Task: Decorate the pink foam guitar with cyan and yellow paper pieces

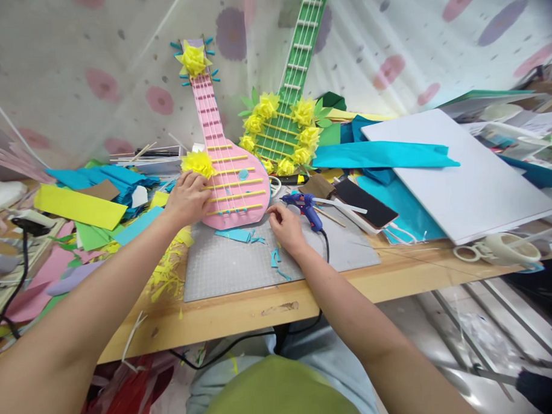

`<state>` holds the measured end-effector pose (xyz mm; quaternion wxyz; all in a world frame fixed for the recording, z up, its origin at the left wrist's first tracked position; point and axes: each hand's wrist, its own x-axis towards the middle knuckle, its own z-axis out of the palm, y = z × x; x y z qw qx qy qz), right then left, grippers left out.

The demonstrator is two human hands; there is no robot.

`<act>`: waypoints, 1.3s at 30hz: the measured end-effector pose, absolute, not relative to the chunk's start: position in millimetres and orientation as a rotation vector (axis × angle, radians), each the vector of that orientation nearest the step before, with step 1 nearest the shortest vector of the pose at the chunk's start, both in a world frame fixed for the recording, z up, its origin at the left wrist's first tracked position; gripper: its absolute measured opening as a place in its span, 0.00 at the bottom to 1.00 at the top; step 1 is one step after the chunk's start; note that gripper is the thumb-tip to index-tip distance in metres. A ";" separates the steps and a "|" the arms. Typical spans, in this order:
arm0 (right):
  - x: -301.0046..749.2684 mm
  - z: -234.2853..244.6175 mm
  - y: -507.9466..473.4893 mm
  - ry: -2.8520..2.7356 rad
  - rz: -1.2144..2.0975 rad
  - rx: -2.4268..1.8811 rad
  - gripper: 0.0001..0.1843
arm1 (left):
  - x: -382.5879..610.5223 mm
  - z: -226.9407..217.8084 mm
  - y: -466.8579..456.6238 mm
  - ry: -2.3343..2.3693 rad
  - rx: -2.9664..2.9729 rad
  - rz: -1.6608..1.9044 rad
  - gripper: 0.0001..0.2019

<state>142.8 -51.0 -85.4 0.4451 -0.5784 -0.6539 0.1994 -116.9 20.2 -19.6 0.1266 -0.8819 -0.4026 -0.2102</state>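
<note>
A pink paper guitar [232, 172] with yellow bars and white strings leans up from the grey cutting mat [242, 262]. My left hand [187, 198] rests flat on the left edge of its body, fingers stretched, just below a yellow paper flower [197, 163]. My right hand [284, 226] touches the guitar's lower right edge with fingers curled in a pinch; what they hold, if anything, is hidden. A blue glue gun [305, 206] lies right beside that hand. Blue paper scraps [241, 235] lie on the mat.
A green paper guitar [284, 119] with yellow flowers leans behind. A black phone [365, 202], a white board [456, 170], blue paper [383, 155], scissors [470, 251] and a tape roll [508, 250] sit to the right. Coloured paper sheets [79, 208] and yellow shreds [167, 274] crowd the left.
</note>
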 end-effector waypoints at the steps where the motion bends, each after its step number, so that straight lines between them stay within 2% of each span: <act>1: 142.7 -85.5 -51.1 -1.621 0.496 -1.432 0.11 | -118.1 -19.1 20.2 -1.164 -2.564 -0.600 0.05; 6: 142.4 -85.3 -51.8 -1.619 0.498 -1.436 0.11 | -120.9 -17.6 17.2 -1.181 -2.553 -0.578 0.05; 20: 142.0 -84.3 -52.3 -1.623 0.495 -1.434 0.10 | -123.6 -20.3 10.3 -1.168 -2.472 -0.577 0.13; 24: 142.0 -84.2 -52.4 -1.618 0.490 -1.427 0.11 | -127.5 -10.2 5.5 -1.196 -2.401 -0.703 0.15; 27: 142.3 -84.4 -52.3 -1.612 0.498 -1.427 0.11 | -135.2 -7.8 -0.8 -1.373 -2.162 -1.039 0.12; 30: 142.9 -86.4 -51.7 -1.604 0.498 -1.437 0.12 | -142.1 -20.9 -9.5 -1.585 -1.887 -1.392 0.11; 32: 143.4 -88.7 -50.9 -1.604 0.490 -1.448 0.12 | -142.0 -38.1 -16.2 -1.640 -1.864 -1.481 0.13; 35: 144.4 -92.4 -49.8 -1.598 0.468 -1.479 0.11 | -133.2 -66.7 -24.9 -1.621 -1.952 -1.512 0.16; 39: 146.0 -95.8 -48.5 -1.575 0.446 -1.501 0.12 | -115.4 -86.7 -31.6 -1.533 -2.161 -1.337 0.21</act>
